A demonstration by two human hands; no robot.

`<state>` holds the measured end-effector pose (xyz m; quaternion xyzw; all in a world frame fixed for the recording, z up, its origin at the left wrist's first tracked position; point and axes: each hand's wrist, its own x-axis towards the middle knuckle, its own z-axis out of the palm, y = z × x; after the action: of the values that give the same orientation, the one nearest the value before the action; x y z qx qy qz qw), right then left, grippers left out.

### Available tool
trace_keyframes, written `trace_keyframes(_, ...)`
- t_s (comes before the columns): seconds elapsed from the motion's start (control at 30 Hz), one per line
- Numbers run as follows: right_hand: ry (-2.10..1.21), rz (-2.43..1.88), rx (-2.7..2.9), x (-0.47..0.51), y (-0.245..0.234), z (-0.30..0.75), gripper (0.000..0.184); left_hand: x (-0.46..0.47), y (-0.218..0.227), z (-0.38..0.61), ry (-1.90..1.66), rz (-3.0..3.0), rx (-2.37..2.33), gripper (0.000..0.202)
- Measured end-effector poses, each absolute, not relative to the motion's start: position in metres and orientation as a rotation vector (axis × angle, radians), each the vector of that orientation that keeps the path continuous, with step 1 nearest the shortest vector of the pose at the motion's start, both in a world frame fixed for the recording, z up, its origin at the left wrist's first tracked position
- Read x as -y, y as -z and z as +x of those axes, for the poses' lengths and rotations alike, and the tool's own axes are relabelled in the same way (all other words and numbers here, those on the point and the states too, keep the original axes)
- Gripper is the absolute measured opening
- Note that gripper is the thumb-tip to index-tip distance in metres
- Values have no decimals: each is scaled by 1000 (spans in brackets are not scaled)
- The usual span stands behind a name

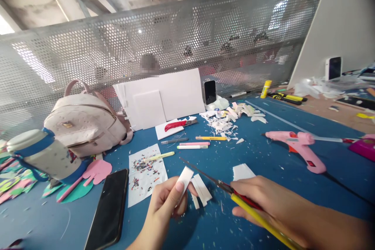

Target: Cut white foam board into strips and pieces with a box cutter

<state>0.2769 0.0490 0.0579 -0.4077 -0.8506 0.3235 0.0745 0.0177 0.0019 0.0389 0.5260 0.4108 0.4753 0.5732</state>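
Note:
My left hand (168, 201) is closed, pinching a small white strip (185, 177) between thumb and fingers, tilted above the blue table. My right hand (263, 195) is closed around scissors (219, 183) with red and yellow on the handles. Their dark blades point up and left, with the tips close to the strip's upper end but apart from it. Several cut white strips (202, 189) lie just right of my left fingers. Partly behind my right hand is a larger white piece (243, 172).
A black phone (108, 207), speckled paper sheet (146, 191), pink backpack (84, 121) and bottle (43, 156) stand or lie left. Markers (193, 143), a red utility knife (175, 125), white scraps (222, 121) and white boards (181, 97) are ahead. A pink glue gun (299, 144) lies right.

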Motion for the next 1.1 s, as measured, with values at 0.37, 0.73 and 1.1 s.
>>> trace_keyframes(0.37,-432,-1194,2460,-84,-79,286,39,-7,-30,13,-1176,1295,-1008,47)
trace_keyframes(0.73,-52,-935,2604,-90,-77,273,34,-2,-31,12,-1277,1529,-1127,45)
trace_keyframes(1.1,146,-994,2572,-100,-78,274,43,-1,-28,11,-1252,1725,-1100,41)
